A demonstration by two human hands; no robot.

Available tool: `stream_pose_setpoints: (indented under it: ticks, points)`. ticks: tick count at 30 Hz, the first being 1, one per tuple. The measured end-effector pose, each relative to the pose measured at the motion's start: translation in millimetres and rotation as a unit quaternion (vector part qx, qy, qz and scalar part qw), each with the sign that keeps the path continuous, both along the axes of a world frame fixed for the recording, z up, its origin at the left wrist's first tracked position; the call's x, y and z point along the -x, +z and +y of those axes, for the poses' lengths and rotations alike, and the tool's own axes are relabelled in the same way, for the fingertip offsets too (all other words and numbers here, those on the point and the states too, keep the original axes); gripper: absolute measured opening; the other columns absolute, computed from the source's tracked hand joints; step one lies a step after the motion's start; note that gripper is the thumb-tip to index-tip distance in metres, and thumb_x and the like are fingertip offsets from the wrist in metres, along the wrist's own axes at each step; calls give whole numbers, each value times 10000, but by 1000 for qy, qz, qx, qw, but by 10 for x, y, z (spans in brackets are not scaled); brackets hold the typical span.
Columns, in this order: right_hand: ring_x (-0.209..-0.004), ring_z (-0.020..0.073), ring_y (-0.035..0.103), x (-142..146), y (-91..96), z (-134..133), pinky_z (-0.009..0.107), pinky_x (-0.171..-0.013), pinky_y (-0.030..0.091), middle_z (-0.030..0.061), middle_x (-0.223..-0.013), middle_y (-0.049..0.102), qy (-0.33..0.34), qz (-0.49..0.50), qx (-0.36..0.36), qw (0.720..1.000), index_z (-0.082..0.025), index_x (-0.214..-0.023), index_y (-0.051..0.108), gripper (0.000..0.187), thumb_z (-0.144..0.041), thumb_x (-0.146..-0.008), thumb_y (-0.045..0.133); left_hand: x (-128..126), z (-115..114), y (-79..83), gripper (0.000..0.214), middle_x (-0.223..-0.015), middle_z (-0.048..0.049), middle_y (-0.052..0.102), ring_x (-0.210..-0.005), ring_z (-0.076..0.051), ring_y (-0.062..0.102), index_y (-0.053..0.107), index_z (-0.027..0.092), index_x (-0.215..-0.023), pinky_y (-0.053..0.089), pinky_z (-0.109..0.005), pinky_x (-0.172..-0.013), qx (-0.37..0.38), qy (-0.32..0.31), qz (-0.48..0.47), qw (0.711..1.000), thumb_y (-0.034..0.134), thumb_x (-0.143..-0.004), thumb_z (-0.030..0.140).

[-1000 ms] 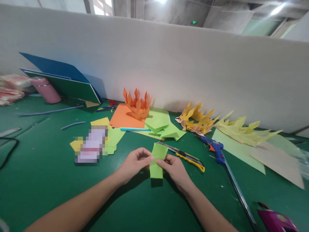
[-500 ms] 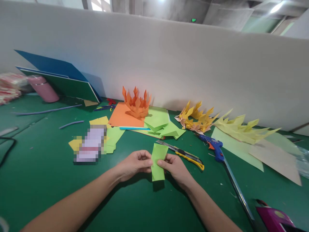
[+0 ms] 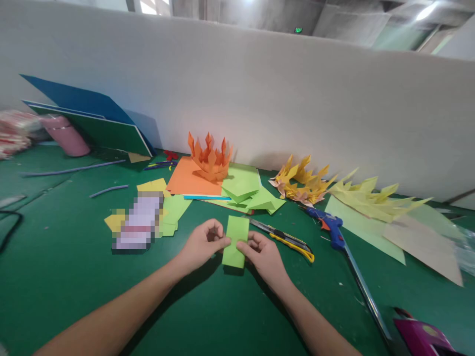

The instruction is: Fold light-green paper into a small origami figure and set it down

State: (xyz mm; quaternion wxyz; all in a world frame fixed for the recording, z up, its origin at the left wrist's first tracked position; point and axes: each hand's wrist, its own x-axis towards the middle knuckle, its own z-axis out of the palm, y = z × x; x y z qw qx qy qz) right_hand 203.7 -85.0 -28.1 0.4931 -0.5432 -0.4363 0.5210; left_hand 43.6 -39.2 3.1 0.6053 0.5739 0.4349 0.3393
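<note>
Between my two hands, a little above the table, is a light green rectangle of folded paper (image 3: 236, 232). My left hand (image 3: 205, 242) pinches its left edge between thumb and fingers. On the right edge my right hand (image 3: 265, 254) has its thumb on the front, while its fingers are behind the paper. Just beyond my right hand lies a utility knife (image 3: 285, 239) with a yellow handle, its blade pointing toward the paper. Loose light green sheets (image 3: 241, 180) lie behind the hands, next to an orange paper crown (image 3: 211, 160) that stands on orange paper (image 3: 181, 179).
A yellow paper crown (image 3: 300, 183), a pale yellow spiky paper strip (image 3: 374, 200) and a blue glue gun (image 3: 334, 228) are on the right. Leftward are a blurred-out phone-like object (image 3: 139, 222), a pink bottle (image 3: 67, 136) and leaning boards (image 3: 92, 128). A white partition (image 3: 260, 94) borders the green table (image 3: 208, 316).
Both hands have moved the green paper slightly left and away from me. The paper now stands straighter, and its lower edges look more even. Nothing else has visibly moved.
</note>
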Motion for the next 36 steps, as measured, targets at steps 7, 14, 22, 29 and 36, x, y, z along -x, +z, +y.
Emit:
stream_pose_setpoints:
  ticks: [7, 14, 22, 29, 36]
  points:
    - [-858, 214, 557, -8, -21, 12, 365, -768, 447, 75, -921, 620, -32, -319, -221, 921, -196, -930, 604, 177, -281, -778, 572, 122, 95, -53, 59, -674, 22, 621, -640, -128, 556, 611, 177, -688, 410, -243, -621, -204, -37, 217, 954, 572, -718, 146]
    - [-889, 231, 544, -11, -10, 28, 369, -796, 444, 89, -952, 641, 55, -471, -291, 831, -166, -954, 662, 162, -191, -818, 578, 134, 61, -18, 168, -787, -49, 690, -772, -182, 608, 712, 167, -795, 431, -283, -724, -281, -96, 347, 890, 546, -788, 150]
    - [-912, 236, 534, -11, -6, 12, 381, -799, 432, 76, -1051, 652, 87, -510, -288, 806, -171, -991, 663, 179, -196, -840, 572, 124, 34, -9, 230, -725, -55, 634, -715, -173, 586, 715, 166, -763, 426, -266, -671, -315, -117, 380, 862, 492, -813, 146]
    - [-918, 230, 531, -1, 3, 10, 372, -798, 422, 78, -1021, 641, 88, -521, -270, 805, -180, -990, 670, 181, -225, -845, 572, 88, -33, 29, 283, -726, -62, 574, -714, -177, 566, 714, 146, -775, 401, -270, -652, -307, -124, 430, 840, 440, -845, 135]
    - [-980, 268, 515, -72, 53, 81, 417, -824, 404, 102, -1038, 597, 99, -555, -182, 805, -190, -1130, 616, 366, -375, -815, 600, 103, 4, -33, 273, -686, -49, 567, -685, -167, 557, 708, 155, -764, 395, -262, -636, -340, -125, 412, 836, 446, -840, 140]
